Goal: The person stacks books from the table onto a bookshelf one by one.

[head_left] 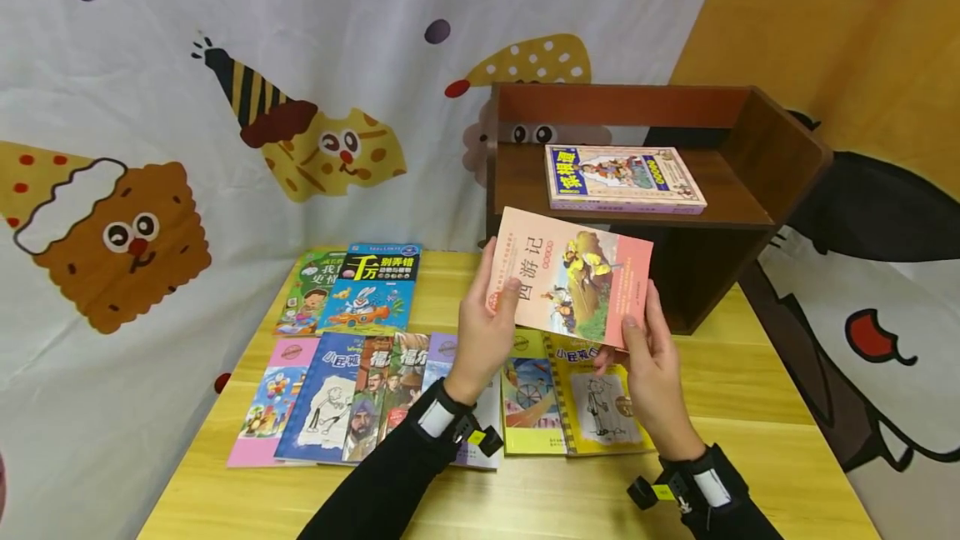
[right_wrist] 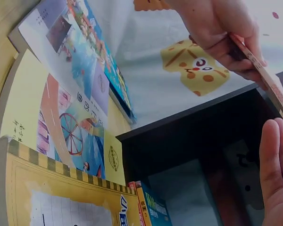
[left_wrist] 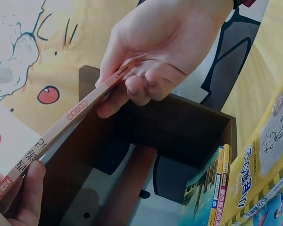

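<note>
A pink paperback book (head_left: 555, 277) with an illustrated cover is held up in front of the shelf, cover facing up and slightly tilted. My left hand (head_left: 483, 323) grips its left end, thumb on the cover and fingers beneath. At the right end, my right hand (head_left: 652, 369) pinches the lower corner with the thumb on top. The book's spine (left_wrist: 61, 125) shows in the left wrist view, running between both hands. Below the hands lie a yellow-green book (head_left: 531, 407) and a yellow cartoon book (head_left: 603, 407).
A dark brown wooden shelf (head_left: 783, 157) stands at the back right, with a thick boxed book (head_left: 622, 177) lying on its upper board. More books lie left on the table (head_left: 720, 407), among them a blue one (head_left: 318, 407), a pink one (head_left: 258, 423) and a rabbit-cover one (head_left: 372, 298).
</note>
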Tool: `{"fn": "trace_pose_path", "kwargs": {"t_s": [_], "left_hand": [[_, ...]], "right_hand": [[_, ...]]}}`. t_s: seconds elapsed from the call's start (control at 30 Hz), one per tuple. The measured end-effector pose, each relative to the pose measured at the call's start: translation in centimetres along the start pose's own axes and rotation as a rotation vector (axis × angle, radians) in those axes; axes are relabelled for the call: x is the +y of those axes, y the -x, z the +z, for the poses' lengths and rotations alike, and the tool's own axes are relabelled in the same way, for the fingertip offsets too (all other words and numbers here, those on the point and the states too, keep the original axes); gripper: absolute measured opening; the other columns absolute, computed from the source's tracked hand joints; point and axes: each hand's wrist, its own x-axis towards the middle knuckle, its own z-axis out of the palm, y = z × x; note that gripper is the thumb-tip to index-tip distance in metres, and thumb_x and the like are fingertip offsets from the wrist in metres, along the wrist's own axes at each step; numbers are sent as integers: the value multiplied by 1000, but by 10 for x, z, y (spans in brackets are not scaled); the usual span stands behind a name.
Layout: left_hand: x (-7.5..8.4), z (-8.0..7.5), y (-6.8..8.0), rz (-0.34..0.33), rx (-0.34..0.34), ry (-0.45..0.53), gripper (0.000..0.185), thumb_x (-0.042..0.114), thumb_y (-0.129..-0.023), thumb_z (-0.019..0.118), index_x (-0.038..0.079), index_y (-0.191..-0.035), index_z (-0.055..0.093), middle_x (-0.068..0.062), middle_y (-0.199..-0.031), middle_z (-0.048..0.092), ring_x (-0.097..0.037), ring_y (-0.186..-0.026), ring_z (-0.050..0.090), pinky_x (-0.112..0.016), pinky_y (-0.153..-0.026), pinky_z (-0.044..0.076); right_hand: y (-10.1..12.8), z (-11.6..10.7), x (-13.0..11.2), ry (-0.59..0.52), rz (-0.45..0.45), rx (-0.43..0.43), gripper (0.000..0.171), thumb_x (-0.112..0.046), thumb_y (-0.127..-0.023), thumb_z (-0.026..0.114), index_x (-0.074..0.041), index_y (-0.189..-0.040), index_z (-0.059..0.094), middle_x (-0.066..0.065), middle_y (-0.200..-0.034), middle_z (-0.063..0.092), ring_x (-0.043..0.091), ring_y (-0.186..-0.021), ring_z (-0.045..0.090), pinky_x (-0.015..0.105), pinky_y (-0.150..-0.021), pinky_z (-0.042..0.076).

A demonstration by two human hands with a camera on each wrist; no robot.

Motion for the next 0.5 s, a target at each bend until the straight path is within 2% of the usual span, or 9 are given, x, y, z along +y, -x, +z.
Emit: {"fn": "trace_pose_path", "kwargs": {"t_s": [0.1, 0.17, 0.27, 0.37, 0.4, 0.47, 0.5], "left_hand": [[0, 2, 0, -8, -7, 8, 67, 21, -110, 52, 23, -168, 18, 9, -167, 39, -14, -145, 52, -27, -109, 50], [3, 2, 0, -23, -42, 18, 69, 22, -110, 52, 24, -168, 15, 8, -167, 38, -16, -141, 57, -28, -104, 54], [10, 1, -3, -57, -124, 28, 72, 25, -110, 52, 30, -168, 10, 3, -161, 48, -23, -112, 73, -34, -81, 64], [18, 1, -12, -89, -223, 14, 73, 29, -110, 50, 38, -167, 5, -4, -143, 64, -28, -76, 75, -39, -58, 63], [20, 0, -17, -97, -254, 8, 73, 29, -111, 50, 40, -166, 4, -7, -133, 69, -30, -68, 72, -40, -54, 61], [25, 0, -29, -106, -310, -7, 73, 29, -111, 49, 42, -165, 2, -12, -116, 75, -34, -60, 69, -42, -52, 60], [28, 0, -36, -109, -333, -10, 74, 27, -111, 50, 41, -165, 2, -15, -109, 76, -36, -58, 67, -42, -51, 59]], "right_hand": [[-1, -3, -2, -10, 7, -3, 62, -22, -113, 37, -36, -167, 9, 10, -140, 55, 25, -61, 65, 35, -56, 61], [-3, -7, -6, -28, -10, -13, 62, -19, -113, 36, -34, -167, 9, 9, -143, 53, 24, -59, 63, 33, -54, 60], [-12, -15, -18, -55, -55, -16, 62, -16, -113, 35, -29, -168, 10, 10, -144, 53, 24, -57, 60, 31, -51, 57], [-25, -25, -33, -81, -104, -12, 61, -15, -112, 35, -23, -169, 12, 11, -145, 54, 23, -55, 58, 31, -48, 56], [-29, -28, -39, -90, -112, -8, 61, -15, -112, 36, -22, -168, 13, 12, -142, 56, 23, -54, 59, 31, -48, 56], [-39, -35, -50, -98, -125, -12, 61, -15, -112, 37, -19, -168, 14, 13, -143, 57, 23, -54, 58, 30, -48, 56], [-44, -38, -56, -95, -120, -14, 61, -15, -112, 38, -19, -168, 16, 14, -138, 60, 22, -54, 59, 30, -48, 56]]}}
